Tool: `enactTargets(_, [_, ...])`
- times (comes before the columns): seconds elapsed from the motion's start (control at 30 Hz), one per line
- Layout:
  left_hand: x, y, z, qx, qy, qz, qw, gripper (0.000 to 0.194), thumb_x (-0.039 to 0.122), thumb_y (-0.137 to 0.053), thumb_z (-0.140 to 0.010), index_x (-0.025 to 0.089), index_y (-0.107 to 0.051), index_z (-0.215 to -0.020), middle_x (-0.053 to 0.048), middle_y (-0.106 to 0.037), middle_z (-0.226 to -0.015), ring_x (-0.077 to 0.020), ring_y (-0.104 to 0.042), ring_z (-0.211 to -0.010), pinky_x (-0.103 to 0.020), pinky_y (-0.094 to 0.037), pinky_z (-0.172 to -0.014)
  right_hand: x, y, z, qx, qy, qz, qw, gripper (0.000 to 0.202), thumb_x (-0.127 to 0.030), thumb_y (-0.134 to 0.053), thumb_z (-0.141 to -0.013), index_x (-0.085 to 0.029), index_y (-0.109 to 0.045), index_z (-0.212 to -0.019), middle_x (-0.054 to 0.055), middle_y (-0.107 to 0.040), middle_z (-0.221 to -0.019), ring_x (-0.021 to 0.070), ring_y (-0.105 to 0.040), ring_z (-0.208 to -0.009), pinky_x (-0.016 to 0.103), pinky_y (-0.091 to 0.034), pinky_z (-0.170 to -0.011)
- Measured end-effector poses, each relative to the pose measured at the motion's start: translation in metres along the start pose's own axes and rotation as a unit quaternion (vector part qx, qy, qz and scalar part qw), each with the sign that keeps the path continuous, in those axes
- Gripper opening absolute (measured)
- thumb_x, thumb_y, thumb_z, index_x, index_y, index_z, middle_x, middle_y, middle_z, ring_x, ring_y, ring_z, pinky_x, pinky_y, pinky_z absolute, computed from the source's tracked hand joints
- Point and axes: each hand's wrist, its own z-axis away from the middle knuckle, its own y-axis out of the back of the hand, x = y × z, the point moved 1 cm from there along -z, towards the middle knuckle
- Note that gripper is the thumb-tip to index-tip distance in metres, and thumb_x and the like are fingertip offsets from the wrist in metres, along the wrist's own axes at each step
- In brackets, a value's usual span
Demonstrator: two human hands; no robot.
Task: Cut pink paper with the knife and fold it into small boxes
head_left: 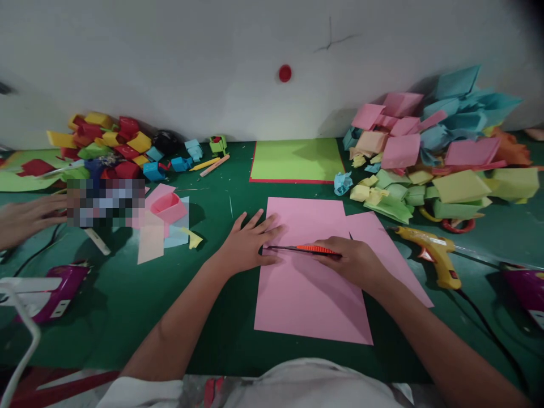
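My left hand (249,243) lies on the left edge of a pink paper sheet (310,306), its fingers spread. My right hand (359,260) is closed around a utility knife (317,249) with an orange ridged grip. The knife lies low across the sheet, its dark, thin tip pointing left towards my left thumb and index finger. Whether the blade touches the paper, I cannot tell. A second piece of pink paper (399,272) sits partly under my right wrist. Just above that hand shows a small dark point, its source hidden.
A yellow glue gun (437,255) with a cord is to the right. Folded paper pieces pile up at back right (399,150) and back left (127,150). Green paper (297,158) lies by the wall. Another person's hand (38,218) is at left, near a purple power strip (63,289).
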Motion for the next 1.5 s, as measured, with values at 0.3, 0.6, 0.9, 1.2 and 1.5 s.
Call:
enactTargets(0.3, [0.007, 0.005, 0.004, 0.017, -0.038, -0.041, 0.998, 0.072, 0.070, -0.037, -0.098, 0.037, -0.021, -0.160, 0.001, -0.018, -0.168, -0.0361, -0.007, -0.156, -0.065, 0.002, -0.121, 0.005, -0.003, 0.003, 0.011, -0.006, -0.006, 1.000, 0.029, -0.040, -0.060, -0.095, -0.033, -0.072, -0.120, -0.002, -0.076, -0.116, 0.0224, -0.073, -0.103, 0.033, -0.060, -0.086])
enactTargets(0.6, [0.006, -0.002, 0.003, 0.015, -0.023, -0.049, 0.998, 0.090, 0.079, -0.037, -0.092, 0.031, -0.008, -0.163, -0.005, -0.025, -0.167, -0.0372, -0.013, -0.155, -0.063, -0.003, -0.122, 0.006, -0.003, 0.003, 0.004, -0.009, 0.006, 1.000, 0.029, -0.040, -0.060, -0.095, -0.035, -0.072, -0.121, -0.002, -0.076, -0.119, 0.0237, -0.072, -0.105, 0.036, -0.060, -0.088])
enactTargets(0.9, [0.004, -0.003, 0.003, 0.019, -0.021, -0.042, 0.999, 0.090, 0.082, -0.033, -0.091, 0.032, -0.010, -0.163, -0.003, -0.020, -0.168, -0.0361, -0.014, -0.155, -0.062, -0.003, -0.123, 0.007, 0.000, 0.006, 0.005, -0.018, -0.003, 1.000, 0.029, -0.041, -0.058, -0.096, -0.033, -0.072, -0.120, -0.003, -0.076, -0.118, 0.0235, -0.072, -0.106, 0.036, -0.059, -0.089])
enactTargets(1.2, [0.005, 0.001, 0.003, 0.003, -0.015, -0.035, 0.999, 0.090, 0.082, -0.032, -0.091, 0.030, -0.015, -0.163, -0.004, -0.020, -0.168, -0.0352, -0.012, -0.156, -0.061, -0.001, -0.123, 0.010, 0.005, 0.008, -0.005, -0.022, 0.011, 1.000, 0.028, -0.042, -0.060, -0.096, -0.030, -0.072, -0.118, -0.001, -0.076, -0.115, 0.0235, -0.072, -0.102, 0.037, -0.058, -0.086])
enactTargets(1.5, [0.014, -0.001, 0.005, 0.016, -0.045, -0.044, 0.998, 0.079, 0.065, -0.032, -0.100, 0.020, -0.014, -0.163, -0.007, -0.019, -0.168, -0.0311, -0.011, -0.157, -0.056, -0.003, -0.124, 0.014, 0.004, 0.010, 0.007, -0.021, 0.006, 1.000, 0.028, -0.039, -0.061, -0.095, -0.030, -0.072, -0.119, -0.003, -0.076, -0.117, 0.0230, -0.072, -0.103, 0.036, -0.058, -0.088])
